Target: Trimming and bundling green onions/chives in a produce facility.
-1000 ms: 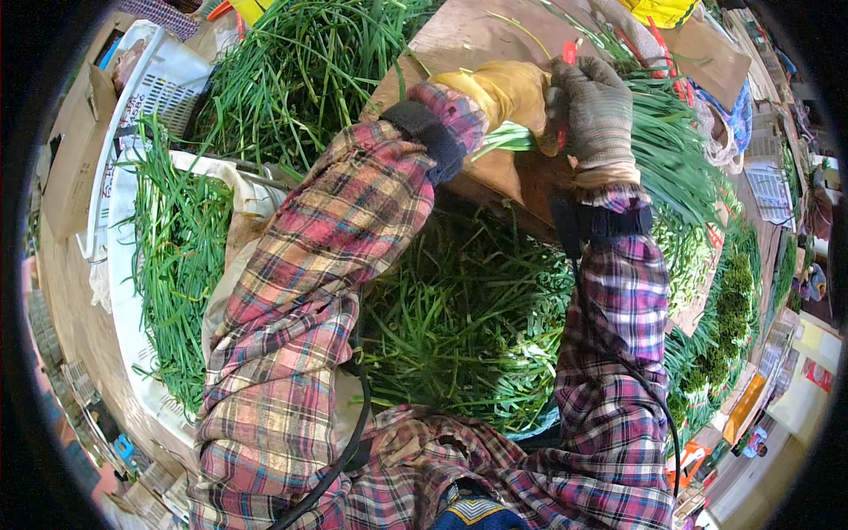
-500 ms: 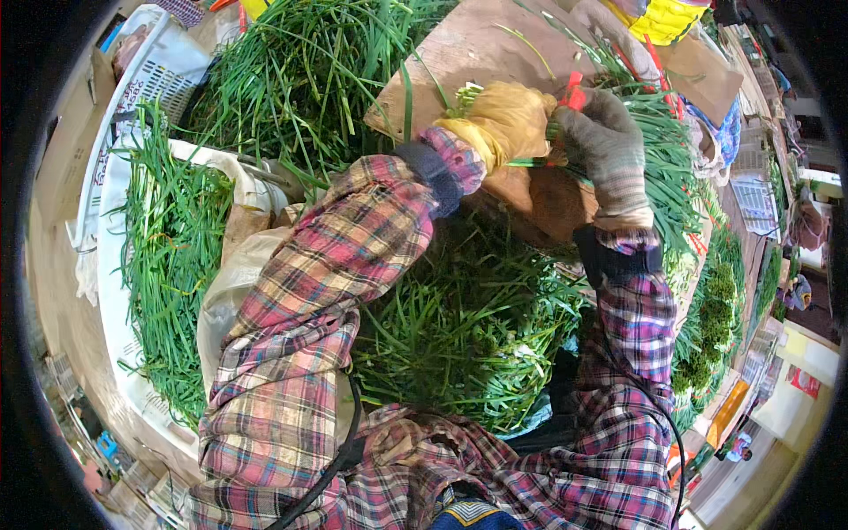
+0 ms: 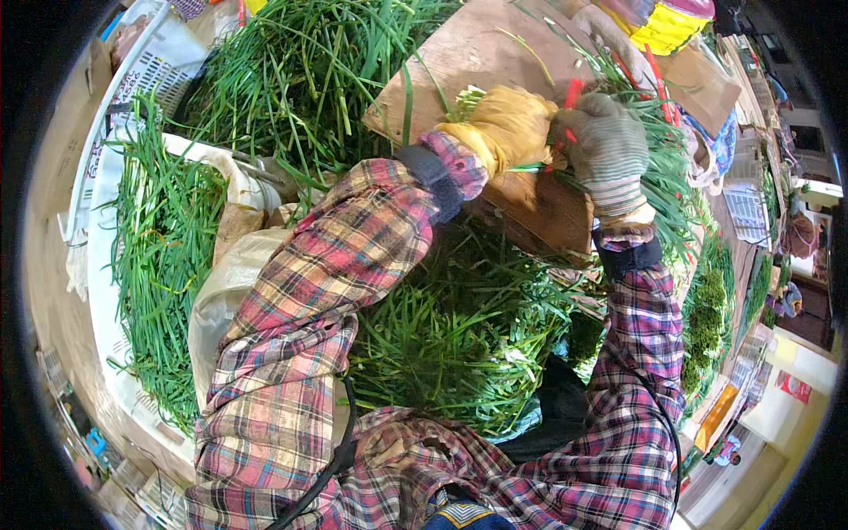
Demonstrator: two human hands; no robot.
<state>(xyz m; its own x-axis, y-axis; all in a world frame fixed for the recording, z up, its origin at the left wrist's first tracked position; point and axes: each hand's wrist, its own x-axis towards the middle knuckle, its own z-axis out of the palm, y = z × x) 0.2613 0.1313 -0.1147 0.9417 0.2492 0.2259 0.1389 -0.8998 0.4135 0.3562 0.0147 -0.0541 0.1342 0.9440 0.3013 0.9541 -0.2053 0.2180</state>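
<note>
My left hand (image 3: 511,128), in a yellow rubber glove, is wrapped round a bunch of garlic chives over a wooden board (image 3: 433,78). The pale cut stems (image 3: 468,99) stick out beyond its knuckles, and long green leaves (image 3: 661,141) spread on the other side. Close against it, my right hand (image 3: 609,146) wears a grey striped knit glove and is closed on a red tie strip (image 3: 573,92) at the bunch. One end of the strip stands up between the hands. My right fingertips are mostly hidden under the glove's back.
A large heap of loose chives (image 3: 300,79) lies beyond my left arm. More chives (image 3: 163,274) fill a white basket (image 3: 119,340) at the left. Cut greens (image 3: 459,336) lie below my forearms. At the upper right are more red strips (image 3: 658,79) and a yellow bag (image 3: 671,26).
My right hand has rolled over, so the back of its glove now shows, and the red strip has shifted with it. My left hand keeps its hold on the bunch.
</note>
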